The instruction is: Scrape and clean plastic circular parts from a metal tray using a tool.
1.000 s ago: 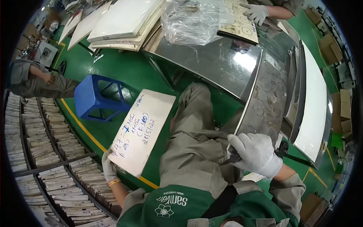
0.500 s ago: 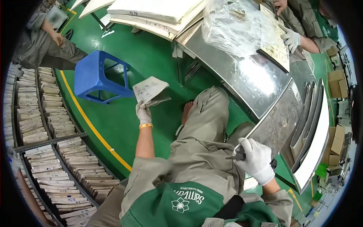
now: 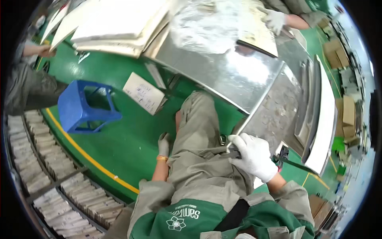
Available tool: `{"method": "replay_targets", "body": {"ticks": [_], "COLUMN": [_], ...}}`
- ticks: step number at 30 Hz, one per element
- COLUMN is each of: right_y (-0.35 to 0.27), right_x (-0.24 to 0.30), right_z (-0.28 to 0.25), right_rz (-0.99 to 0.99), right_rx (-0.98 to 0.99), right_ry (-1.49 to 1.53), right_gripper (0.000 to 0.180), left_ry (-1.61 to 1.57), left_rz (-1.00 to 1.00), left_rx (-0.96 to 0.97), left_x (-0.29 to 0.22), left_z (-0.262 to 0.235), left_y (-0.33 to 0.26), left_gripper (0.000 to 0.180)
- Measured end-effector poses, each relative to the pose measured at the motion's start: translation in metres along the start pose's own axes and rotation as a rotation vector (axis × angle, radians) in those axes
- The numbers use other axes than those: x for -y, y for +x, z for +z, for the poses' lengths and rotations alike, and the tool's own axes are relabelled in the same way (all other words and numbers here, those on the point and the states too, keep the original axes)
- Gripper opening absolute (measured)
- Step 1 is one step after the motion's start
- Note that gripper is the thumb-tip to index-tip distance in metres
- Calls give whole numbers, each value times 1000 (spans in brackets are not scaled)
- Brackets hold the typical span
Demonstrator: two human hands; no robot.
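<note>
head view: a green floor [image 3: 115,149] spreads under everything, with a shiny metal table [image 3: 191,63] across its far side. at the lower left stands a dark rack [image 3: 59,182] filled with rows of pale, thin bundles. a stack of white boards [image 3: 115,24] sits on the table's left end; a grey sheet [image 3: 276,105] with round marks slopes from its right end toward the person's right hand, beside a curved white panel [image 3: 320,119]. crumpled clear plastic [image 3: 203,28] lies between the stack and a cream board [image 3: 258,26], which a co-worker's gloved hand [image 3: 274,20] touches. a blue stool [image 3: 75,105] stands left of a pale card bundle [image 3: 143,93], which is near the table's underside, well apart from both the person's hands; whether it lies flat cannot be told. the right hand [image 3: 254,157], white-gloved, is curled closed at the grey sheet's near corner. the left hand [image 3: 164,144], gloved too, is beside the left leg with nothing visible in it; how far open it is cannot be told. smallest is the dark piece [image 3: 234,152] gripped in the right hand, mostly hidden by fingers
</note>
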State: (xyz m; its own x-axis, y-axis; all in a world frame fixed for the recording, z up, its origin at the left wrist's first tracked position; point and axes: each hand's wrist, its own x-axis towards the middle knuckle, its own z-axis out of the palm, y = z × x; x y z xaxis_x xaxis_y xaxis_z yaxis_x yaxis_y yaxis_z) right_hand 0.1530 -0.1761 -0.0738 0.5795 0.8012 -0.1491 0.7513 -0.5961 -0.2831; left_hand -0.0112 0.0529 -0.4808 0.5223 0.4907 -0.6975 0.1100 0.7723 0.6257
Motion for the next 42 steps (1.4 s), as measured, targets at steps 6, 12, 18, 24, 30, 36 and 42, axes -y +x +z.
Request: {"method": "replay_targets", "body": {"ticks": [6,12,18,24,30,36,42], "right_y": [10,-17,-44,-166,-220,-220,-187], "right_x": [-4,-14,-13,-44,-122,-122,-120], "right_z": [24,44,47,-40,-9,-12,16], "right_rz": [-49,13,-33,488,742,724,777], "right_rx": [-65,-366,-759,-928,-837,-1082,-1231], "right_ry": [126,117,156,-21,-499,-564,-461], "right_gripper": [46,55,45,76,55,51,44], "left_ry": [151,315,642,230,570,294,616], "left_rz": [135,-21,-49,-267,51,-235,92], "left_rx": [75,782,970,1148,949,839,826], "left_x": [-73,-115,-109,-112,-102,-110,-109], "left_z": [14,155,197,266,251,259,263], "left_y": [-20,-114,-158,-217,-179,-189,-206], "left_gripper": [37,57,58,45,46,50,50]}}
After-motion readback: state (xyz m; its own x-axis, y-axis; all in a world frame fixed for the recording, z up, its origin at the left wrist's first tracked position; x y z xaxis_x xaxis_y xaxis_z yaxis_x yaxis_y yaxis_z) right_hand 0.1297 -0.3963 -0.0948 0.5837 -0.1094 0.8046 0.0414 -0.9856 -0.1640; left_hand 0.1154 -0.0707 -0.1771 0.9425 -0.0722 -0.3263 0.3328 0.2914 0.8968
